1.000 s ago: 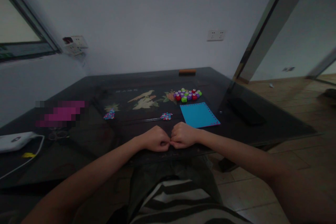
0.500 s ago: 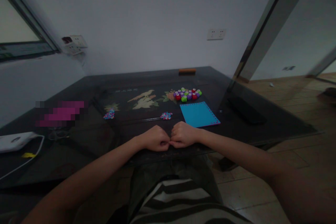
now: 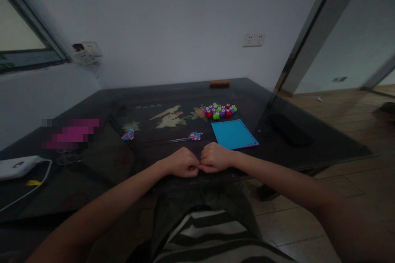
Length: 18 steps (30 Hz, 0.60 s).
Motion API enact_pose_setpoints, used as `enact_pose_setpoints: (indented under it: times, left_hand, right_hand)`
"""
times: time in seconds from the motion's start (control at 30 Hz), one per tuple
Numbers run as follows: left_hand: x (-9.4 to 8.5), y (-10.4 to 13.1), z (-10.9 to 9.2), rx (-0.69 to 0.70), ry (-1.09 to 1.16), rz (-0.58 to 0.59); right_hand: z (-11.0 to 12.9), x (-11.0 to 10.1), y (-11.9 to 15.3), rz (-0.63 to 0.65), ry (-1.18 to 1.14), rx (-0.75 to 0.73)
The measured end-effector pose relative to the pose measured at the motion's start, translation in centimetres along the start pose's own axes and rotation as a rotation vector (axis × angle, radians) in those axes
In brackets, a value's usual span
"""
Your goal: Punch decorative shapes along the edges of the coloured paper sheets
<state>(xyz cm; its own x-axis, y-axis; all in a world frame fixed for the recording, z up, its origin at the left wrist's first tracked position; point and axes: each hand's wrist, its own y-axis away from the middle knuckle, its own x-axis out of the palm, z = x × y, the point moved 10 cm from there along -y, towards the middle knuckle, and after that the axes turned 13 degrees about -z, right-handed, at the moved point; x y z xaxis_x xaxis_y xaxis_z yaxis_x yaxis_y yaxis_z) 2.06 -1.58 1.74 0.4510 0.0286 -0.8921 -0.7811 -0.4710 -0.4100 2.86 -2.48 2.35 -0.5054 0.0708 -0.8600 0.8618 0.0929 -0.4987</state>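
Observation:
My left hand (image 3: 182, 162) is curled into a fist and rests near the front edge of the dark table. Beside it, my right hand (image 3: 216, 158) is also closed in a fist, and the two meet at the thumbs. I see nothing held in either one. Just beyond my right hand lies a blue square sheet (image 3: 234, 134) with small marks along its edges. A small heap of pink, blue and white bits (image 3: 195, 136) sits ahead of my hands. Farther back is a cluster of red, green and purple bead-like pieces (image 3: 219, 111), each with a white top.
Another heap of coloured bits (image 3: 128, 134) lies to the left. At far left are a blurred pink item (image 3: 72, 133), scissors (image 3: 68, 157) and a white device (image 3: 20, 166) with a cable. A black flat object (image 3: 290, 130) lies right; an orange-brown bar (image 3: 219, 84) lies by the wall.

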Motion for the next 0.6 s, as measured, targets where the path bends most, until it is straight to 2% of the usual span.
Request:
enact_pose_setpoints:
  times: [0.4,0.53,0.6]
  left_hand:
    - [-0.4,0.1,0.7,-0.026,0.037,-0.048]
    - [-1.8,-0.1,1.0,-0.049,0.096,-0.121]
    - [-3.1,-0.3,1.3,-0.101,0.13,-0.21]
  right_hand:
    - [-0.2,-0.4,-0.1,-0.043,0.034,0.005]
    - [-0.7,-1.1,-0.2,-0.086,0.086,0.026]
    - [-0.8,-1.4,-0.3,-0.104,0.106,0.036]
